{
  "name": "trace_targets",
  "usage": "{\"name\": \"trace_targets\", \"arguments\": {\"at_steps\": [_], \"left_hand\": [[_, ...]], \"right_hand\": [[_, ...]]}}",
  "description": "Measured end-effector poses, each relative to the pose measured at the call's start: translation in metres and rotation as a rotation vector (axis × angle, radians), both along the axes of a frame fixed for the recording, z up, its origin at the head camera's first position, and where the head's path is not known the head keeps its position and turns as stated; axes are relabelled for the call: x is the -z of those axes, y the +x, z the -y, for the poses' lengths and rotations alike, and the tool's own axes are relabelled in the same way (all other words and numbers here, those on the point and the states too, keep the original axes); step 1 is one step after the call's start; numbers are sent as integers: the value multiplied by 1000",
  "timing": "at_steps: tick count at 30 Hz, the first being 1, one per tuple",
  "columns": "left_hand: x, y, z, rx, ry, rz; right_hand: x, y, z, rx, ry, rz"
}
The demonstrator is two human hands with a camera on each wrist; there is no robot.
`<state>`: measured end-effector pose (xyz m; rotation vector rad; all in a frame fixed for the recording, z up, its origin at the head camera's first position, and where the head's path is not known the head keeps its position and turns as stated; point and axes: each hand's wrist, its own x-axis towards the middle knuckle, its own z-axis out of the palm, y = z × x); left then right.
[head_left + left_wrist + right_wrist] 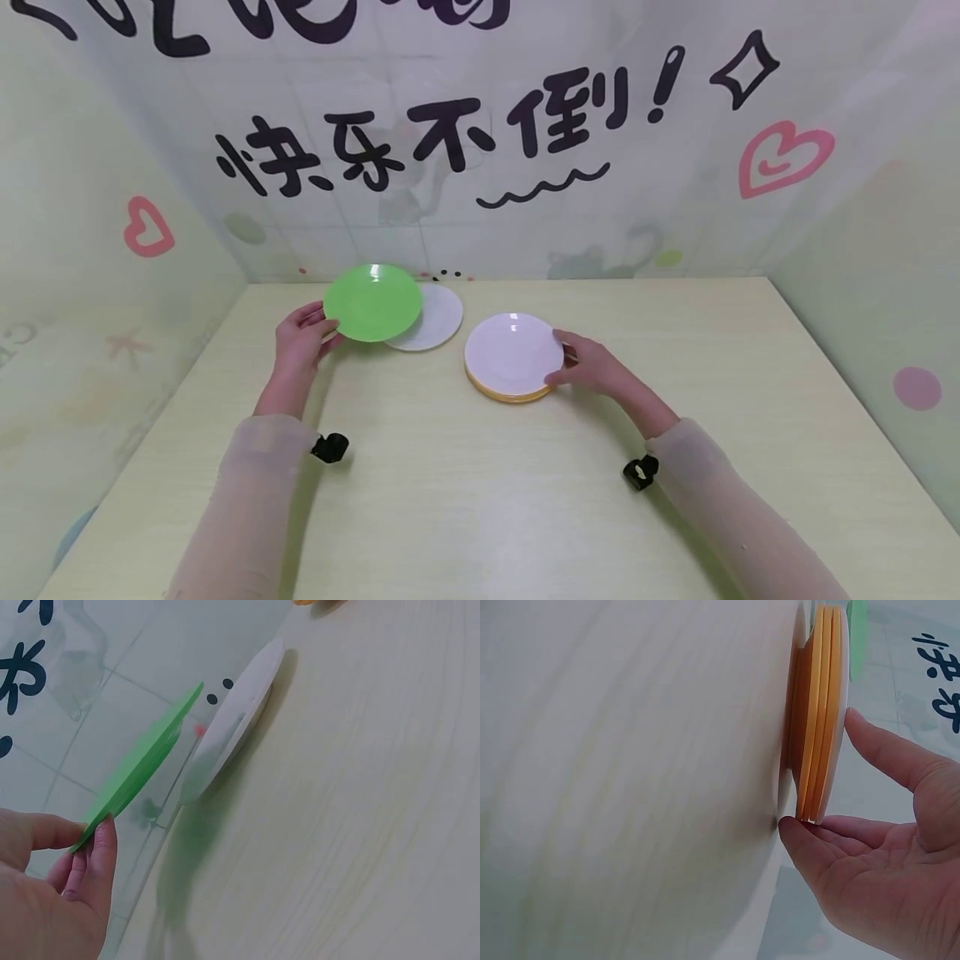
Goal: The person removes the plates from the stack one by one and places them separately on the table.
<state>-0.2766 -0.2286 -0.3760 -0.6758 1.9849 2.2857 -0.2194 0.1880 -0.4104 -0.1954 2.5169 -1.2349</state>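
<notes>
A green plate [372,302] is pinched at its left rim by my left hand [300,337], thumb on top and fingers beneath. It is held above the table, tilted, and partly covers a white plate [438,321] in the head view. My right hand [592,364] grips the right edge of a plate stack. On top of that stack is a white plate [513,354], over several orange plates [819,712]. In the right wrist view the thumb lies at the white plate's rim, with the fingers around the lower edge of the orange ones.
The pale wooden table [480,500] meets a back wall covering [450,233] with black lettering, close behind the plates. Side walls [885,275] flank it. Black wrist cameras [330,447] hang at both sleeves.
</notes>
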Motion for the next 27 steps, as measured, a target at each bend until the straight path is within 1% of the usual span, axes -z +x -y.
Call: {"name": "trace_targets", "arguments": {"at_steps": [4,11,17,21,27], "left_hand": [[0,0,5,-70,21,12],[4,-3,16,-145,25,6],[9,-6,23,-198,64,3],[12,-6,28,-235,92,25],[17,-4,36,-260,93,69]], "right_hand": [[-3,0,0,0,2,0],[-2,-2,0,-4,4,2],[-3,-2,0,0,14,5],[-3,-1,0,0,3,10],[-2,0,0,-1,14,8]]}}
